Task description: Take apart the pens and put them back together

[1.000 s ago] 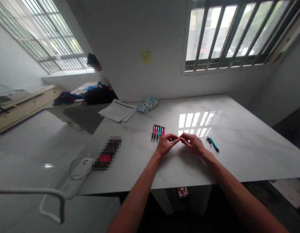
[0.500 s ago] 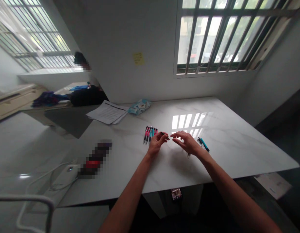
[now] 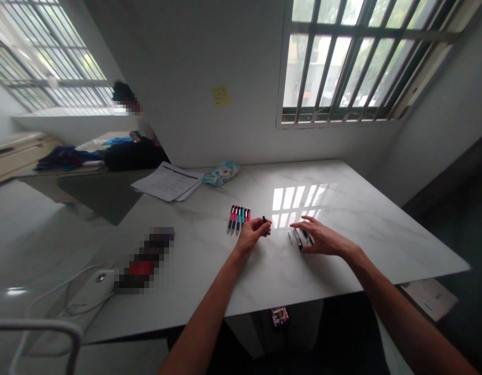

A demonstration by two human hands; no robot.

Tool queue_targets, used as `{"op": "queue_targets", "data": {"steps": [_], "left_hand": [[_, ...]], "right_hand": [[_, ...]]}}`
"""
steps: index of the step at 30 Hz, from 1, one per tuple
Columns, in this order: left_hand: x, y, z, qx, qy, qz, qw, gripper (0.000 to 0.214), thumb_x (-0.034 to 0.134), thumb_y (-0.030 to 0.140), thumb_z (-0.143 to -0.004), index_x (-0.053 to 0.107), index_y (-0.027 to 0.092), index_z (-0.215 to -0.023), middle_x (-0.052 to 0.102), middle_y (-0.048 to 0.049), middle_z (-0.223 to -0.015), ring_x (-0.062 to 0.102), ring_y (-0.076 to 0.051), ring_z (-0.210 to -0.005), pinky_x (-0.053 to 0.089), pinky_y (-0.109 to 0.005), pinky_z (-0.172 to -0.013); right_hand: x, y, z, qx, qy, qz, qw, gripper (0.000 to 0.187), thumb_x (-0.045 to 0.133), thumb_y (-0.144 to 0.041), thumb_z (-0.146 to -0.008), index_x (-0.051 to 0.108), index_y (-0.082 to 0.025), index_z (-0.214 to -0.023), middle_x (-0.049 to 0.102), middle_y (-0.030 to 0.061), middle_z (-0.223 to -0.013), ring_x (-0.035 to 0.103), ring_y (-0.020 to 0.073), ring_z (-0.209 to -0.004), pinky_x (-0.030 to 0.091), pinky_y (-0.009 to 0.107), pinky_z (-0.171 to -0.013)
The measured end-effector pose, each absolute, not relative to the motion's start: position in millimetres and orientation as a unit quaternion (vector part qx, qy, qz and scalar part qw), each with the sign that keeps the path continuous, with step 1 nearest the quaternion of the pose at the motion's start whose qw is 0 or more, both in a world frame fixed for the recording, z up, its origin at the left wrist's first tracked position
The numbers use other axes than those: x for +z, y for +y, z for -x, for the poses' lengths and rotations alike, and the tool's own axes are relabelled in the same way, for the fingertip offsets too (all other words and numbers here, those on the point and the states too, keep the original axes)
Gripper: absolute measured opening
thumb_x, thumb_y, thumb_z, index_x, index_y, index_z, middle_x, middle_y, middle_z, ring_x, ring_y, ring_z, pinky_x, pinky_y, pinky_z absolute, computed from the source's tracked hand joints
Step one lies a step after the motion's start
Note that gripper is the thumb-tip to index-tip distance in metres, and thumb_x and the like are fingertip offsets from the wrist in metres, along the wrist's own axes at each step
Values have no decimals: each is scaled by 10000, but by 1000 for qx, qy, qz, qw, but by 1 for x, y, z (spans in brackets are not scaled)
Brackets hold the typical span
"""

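A small black pen part (image 3: pixel 264 219) sticks up from the pinched fingertips of my left hand (image 3: pixel 251 235). Just left of that hand, several pens (image 3: pixel 236 220) with pink or turquoise barrels and dark grips lie side by side in a row; the hand covers the lower ends of some. My right hand (image 3: pixel 327 238) is spread, thumb and fingers apart, over a small clear container (image 3: pixel 302 238) holding dark pieces. Whether its fingertips touch the pieces I cannot tell. The hand hides the container's right side and the turquoise pen parts seen there before.
Printed sheets (image 3: pixel 166 182) and a light-blue soft packet (image 3: pixel 221 173) lie toward the back of the marble-patterned table (image 3: pixel 397 239). A white power strip (image 3: pixel 93 291) with cables and a blurred dark-and-red object (image 3: pixel 147 260) are on the left. Another person (image 3: pixel 141 130) sits at the far left.
My right hand has moved right and slightly down, away from my left hand, and now spreads over the clear container. My left hand keeps its pinch on the black part. The view has shifted slightly.
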State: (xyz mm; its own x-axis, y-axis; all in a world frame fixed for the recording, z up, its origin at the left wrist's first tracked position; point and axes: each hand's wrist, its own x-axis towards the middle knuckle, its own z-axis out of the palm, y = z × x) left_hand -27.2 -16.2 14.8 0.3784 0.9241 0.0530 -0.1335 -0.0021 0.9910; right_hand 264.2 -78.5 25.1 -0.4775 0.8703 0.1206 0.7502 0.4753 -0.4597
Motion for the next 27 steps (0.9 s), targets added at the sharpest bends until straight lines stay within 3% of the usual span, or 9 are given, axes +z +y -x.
{"op": "queue_targets", "data": {"steps": [3,8,17,22,27], "left_hand": [[14,-17,26,421,358,-564,613,496,869,568,-710,770,137,-936,720,-56,-758,652,-152,-684,529,-291,-678],[16,-21,21,383,353,-582,625,497,866,565,-713,790,136,-951,730,-64,-782,651,-161,-709,522,-304,-707],[14,-20,21,358,344,-609,618,476,847,567,-735,760,112,-848,707,-53,-756,606,-142,-700,475,-278,-698],[11,-17,22,400,356,-574,619,470,853,557,-732,782,135,-928,770,-98,-909,676,-178,-796,524,-300,-755],[13,-17,24,403,357,-561,629,489,858,558,-730,790,136,-966,786,-123,-975,704,-190,-834,545,-305,-767]], "right_hand": [[34,-81,-255,146,-835,488,208,824,833,-228,-738,530,-301,-1501,633,100,-1404,444,375,-1441,456,571,-1157],[55,-93,-214,119,-836,448,294,883,795,-215,-796,397,-318,-1577,564,100,-1455,490,314,-1374,457,519,-1170],[43,-97,-193,106,-821,458,323,871,839,-275,-830,394,-299,-1579,583,100,-1457,517,311,-1348,473,529,-1147],[26,-93,-219,54,-799,535,270,408,824,-334,-864,717,-258,-1250,751,94,-1094,627,324,-1061,539,513,-943],[9,-89,-224,81,-812,525,241,95,748,-238,-920,797,-236,-1001,779,71,-926,634,269,-917,525,422,-856]]}}
